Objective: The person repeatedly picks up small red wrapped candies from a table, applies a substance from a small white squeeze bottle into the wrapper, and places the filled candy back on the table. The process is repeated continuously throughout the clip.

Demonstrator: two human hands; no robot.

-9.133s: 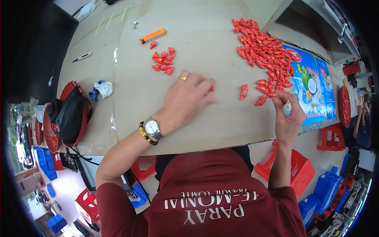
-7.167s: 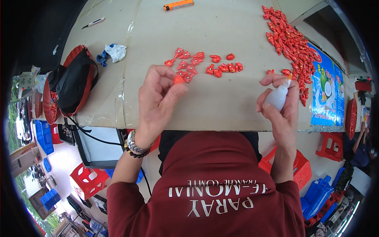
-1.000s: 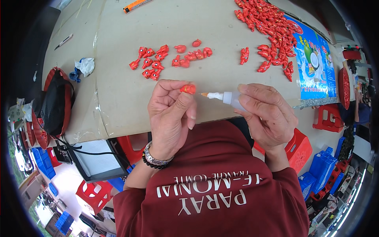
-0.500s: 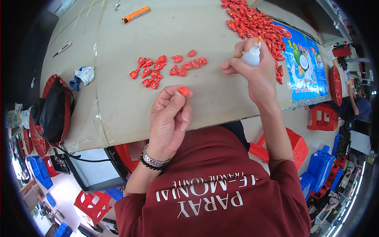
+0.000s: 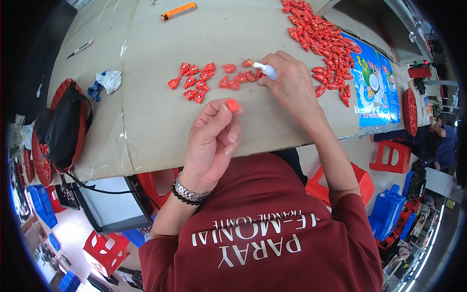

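Note:
My left hand (image 5: 209,138) pinches a small rounded red piece (image 5: 232,105) between thumb and fingertips, raised above the table's near part. In my right hand (image 5: 293,85) is a small white squeeze bottle (image 5: 267,71) with a thin nozzle, orange near its tip. The bottle tilts so that its nozzle points left, apart from the piece in my left hand. Beyond the hands lie several loose red pieces (image 5: 224,83), some partly behind the bottle. To their left is a group of small red figures (image 5: 190,82) with dark-and-white dots like eyes.
A large heap of red pieces (image 5: 318,39) spreads at the far right, beside a blue printed sheet (image 5: 367,104). An orange-and-black stick-shaped item (image 5: 178,11), a pen-like cutter (image 5: 80,49) and crumpled white tissue (image 5: 110,81) lie farther left. A black bag (image 5: 67,129) sits at the left edge.
My right hand has moved left with the squeeze bottle, whose nozzle has swung from upward to leftward. My left hand still holds the red piece, now turned slightly. The view has shifted a little.

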